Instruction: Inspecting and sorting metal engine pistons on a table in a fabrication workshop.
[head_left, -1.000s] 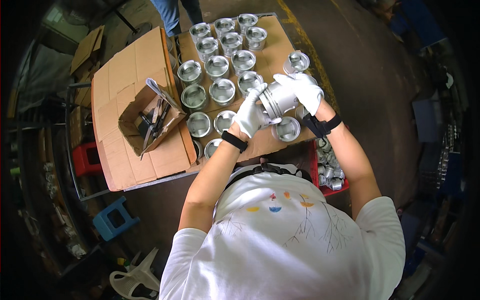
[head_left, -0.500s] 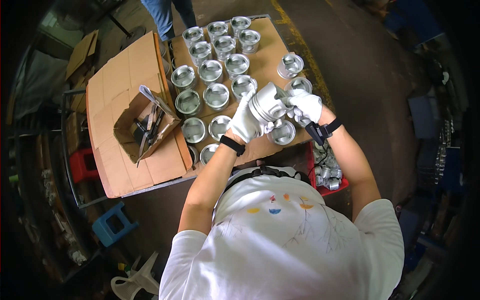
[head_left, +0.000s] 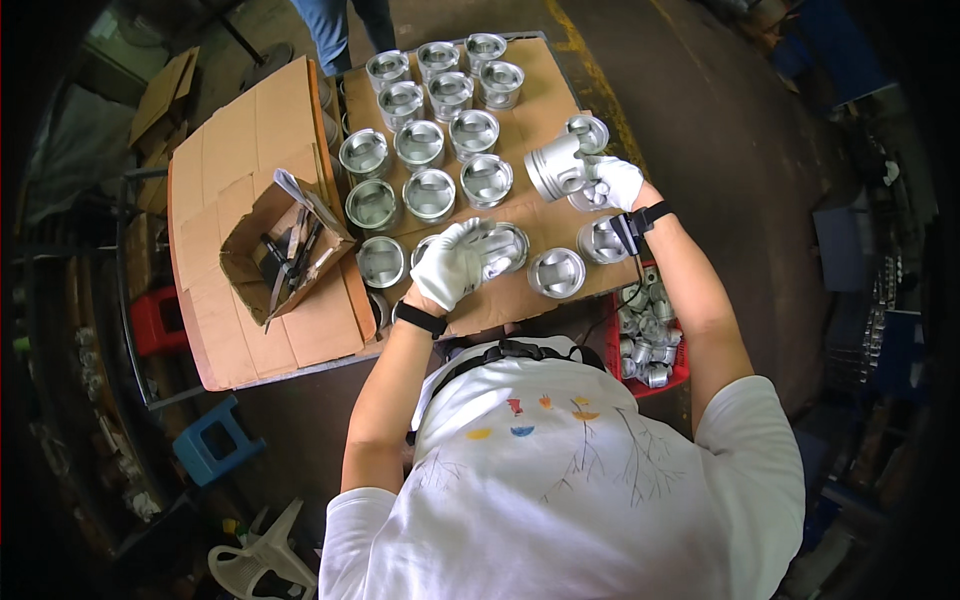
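Silvery metal pistons (head_left: 429, 194) stand in rows on a cardboard-covered table. My right hand (head_left: 615, 184), in a white glove, is closed on the lower end of a piston (head_left: 552, 169), held tilted with its ringed crown toward the left. It hangs over the right side of the table, partly covering other pistons there. My left hand (head_left: 455, 264), also gloved, is open with fingers stretched out, beside a piston (head_left: 514, 246) in the near row. Whether the fingers touch it I cannot tell. Another piston (head_left: 557, 273) stands to the right of that one.
An opened cardboard box (head_left: 288, 245) with dark tools lies on a cardboard sheet (head_left: 225, 170) at the left. A red crate (head_left: 650, 340) of small metal parts sits below the table's near right edge. Blue stool (head_left: 218, 440) at lower left. A person's legs (head_left: 335, 30) stand beyond the table.
My left hand has let go of the piston and drawn back left toward the near row. My right hand has carried the piston a little away from me, tilting it leftward.
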